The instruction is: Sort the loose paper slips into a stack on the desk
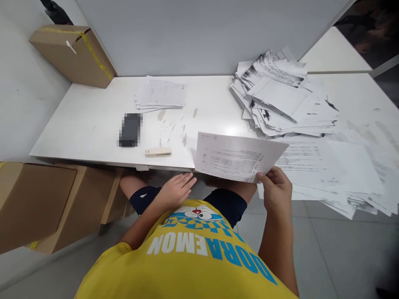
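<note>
At table [93, 124]: right hand [277, 190] pinching apparently one sheet [235, 155]; left hand [176, 191] relaxed, fingers extended.

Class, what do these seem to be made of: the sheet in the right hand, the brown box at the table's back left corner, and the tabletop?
Sheet: paper, apparently matt; it looks thin and carries printed lines.
Box: probably cardboard, dull brown, with flat panels and folded edges.
Tabletop: smooth, white, slightly glossy, perhaps laminate or painted; it shows a bright glare.
</note>
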{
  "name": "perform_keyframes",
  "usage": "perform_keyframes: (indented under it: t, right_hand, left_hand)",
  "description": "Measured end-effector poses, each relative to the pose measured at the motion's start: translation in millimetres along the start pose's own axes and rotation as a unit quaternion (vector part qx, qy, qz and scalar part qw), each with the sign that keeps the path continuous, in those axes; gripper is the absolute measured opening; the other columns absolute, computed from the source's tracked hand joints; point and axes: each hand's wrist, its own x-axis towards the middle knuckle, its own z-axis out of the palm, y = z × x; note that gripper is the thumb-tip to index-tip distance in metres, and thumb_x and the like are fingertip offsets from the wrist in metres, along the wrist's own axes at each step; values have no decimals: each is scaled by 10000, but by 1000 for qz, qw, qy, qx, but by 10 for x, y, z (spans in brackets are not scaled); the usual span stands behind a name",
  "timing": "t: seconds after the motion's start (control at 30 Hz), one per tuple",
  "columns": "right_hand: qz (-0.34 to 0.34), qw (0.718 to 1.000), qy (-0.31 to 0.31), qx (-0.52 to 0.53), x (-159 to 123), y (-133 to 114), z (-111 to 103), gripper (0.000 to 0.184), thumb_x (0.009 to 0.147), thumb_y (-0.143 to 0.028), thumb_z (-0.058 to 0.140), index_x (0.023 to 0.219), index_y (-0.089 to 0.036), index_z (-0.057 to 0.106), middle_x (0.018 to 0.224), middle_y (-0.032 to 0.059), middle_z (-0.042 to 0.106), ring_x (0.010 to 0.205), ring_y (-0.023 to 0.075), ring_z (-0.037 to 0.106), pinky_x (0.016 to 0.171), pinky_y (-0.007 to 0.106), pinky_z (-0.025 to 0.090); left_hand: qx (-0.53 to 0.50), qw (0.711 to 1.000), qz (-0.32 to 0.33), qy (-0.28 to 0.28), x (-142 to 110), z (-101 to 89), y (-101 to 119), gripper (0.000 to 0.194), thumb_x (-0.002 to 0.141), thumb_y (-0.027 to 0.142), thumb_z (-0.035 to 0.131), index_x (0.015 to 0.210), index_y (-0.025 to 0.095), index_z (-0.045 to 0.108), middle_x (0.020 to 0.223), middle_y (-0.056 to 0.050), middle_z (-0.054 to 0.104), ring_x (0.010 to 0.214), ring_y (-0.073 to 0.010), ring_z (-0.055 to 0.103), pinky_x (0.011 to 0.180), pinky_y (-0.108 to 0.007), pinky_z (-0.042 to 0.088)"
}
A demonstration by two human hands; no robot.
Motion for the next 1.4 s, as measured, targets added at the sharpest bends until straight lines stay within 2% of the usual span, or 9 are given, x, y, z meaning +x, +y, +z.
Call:
perform_keyframes:
  t: [0.1, 0.17, 0.27, 0.37, 0.47, 0.6, 0.83, 1.1, 1.4]
  right_hand:
    - [40, 996, -79, -18, 19, 19, 129, 393, 669, -319, 737, 1050, -230, 706, 899, 29, 738, 884, 230, 673, 791, 390, 529]
    - [64, 989, -129, -39, 17, 50, 237, 461, 658, -327, 742, 1107, -235, 697, 885, 30, 745, 869, 239, 681, 763, 397, 543]
    - [74, 983, -159, -51, -13, 108, 388, 490, 675, -320, 733, 1156, -241, 686, 898, 33, 745, 859, 237, 681, 730, 391, 554]
    - [77, 984, -158, -39, -41, 153, 477, 494, 690, -314, 715, 1178, -248, 679, 915, 31, 743, 880, 237, 678, 740, 392, 554]
    - [90, 986, -140, -22, -48, 163, 492, 512, 658, -313, 721, 1163, -237, 684, 868, 25, 739, 844, 229, 676, 737, 386, 547]
    - [88, 988, -130, -3, -40, 150, 453, 523, 636, -316, 728, 1150, -229, 694, 816, 14, 731, 798, 215, 670, 730, 378, 541]
    - [94, 991, -94, 17, 5, 196, 461, 581, 625, -303, 737, 1195, -214, 674, 866, 25, 738, 857, 225, 686, 781, 397, 541]
    - [66, 984, -163, -37, -64, 113, 604, 550, 728, -325, 697, 1269, -243, 650, 1008, 54, 735, 986, 252, 687, 858, 432, 562]
    - [52, 984, -163, -52, -71, 169, 583, 547, 765, -335, 685, 1301, -240, 634, 1069, 75, 724, 1042, 266, 681, 899, 457, 562]
  left_hand:
    - [-57, 997, 10, 60, -159, -229, -205, 510, 965, 192, 456, 1474, 203, 455, 1404, -120, 613, 1362, -228, 531, 1093, -410, 492]
    - [-56, 992, -40, 109, -181, -366, -375, 537, 958, 192, 462, 1493, 229, 431, 1404, -119, 613, 1349, -240, 545, 1090, -434, 490]
    - [-23, 980, -112, 162, -111, -490, -625, 516, 968, 224, 439, 1484, 226, 445, 1401, -119, 615, 1339, -251, 554, 1099, -444, 472]
    - [1, 974, -159, 164, -3, -494, -825, 507, 984, 289, 417, 1482, 205, 445, 1448, -116, 574, 1408, -266, 474, 1148, -460, 415]
    - [6, 975, -181, 130, 65, -407, -938, 509, 991, 353, 406, 1473, 200, 459, 1498, -109, 524, 1461, -281, 393, 1176, -474, 366]
    - [8, 978, -186, 97, 68, -262, -964, 474, 1006, 354, 363, 1437, 219, 508, 1495, -98, 530, 1437, -272, 424, 1185, -480, 326]
    - [28, 977, -180, 107, 45, -175, -975, 473, 1001, 347, 377, 1435, 211, 509, 1489, -101, 536, 1406, -266, 453, 1176, -468, 311]
    - [50, 975, -174, 129, 47, -115, -1004, 464, 1003, 348, 366, 1418, 217, 528, 1454, -103, 570, 1390, -266, 472, 1148, -453, 344]
    - [74, 973, -174, 130, 51, -89, -990, 463, 990, 312, 381, 1420, 227, 529, 1442, -99, 583, 1375, -275, 491, 1126, -461, 361]
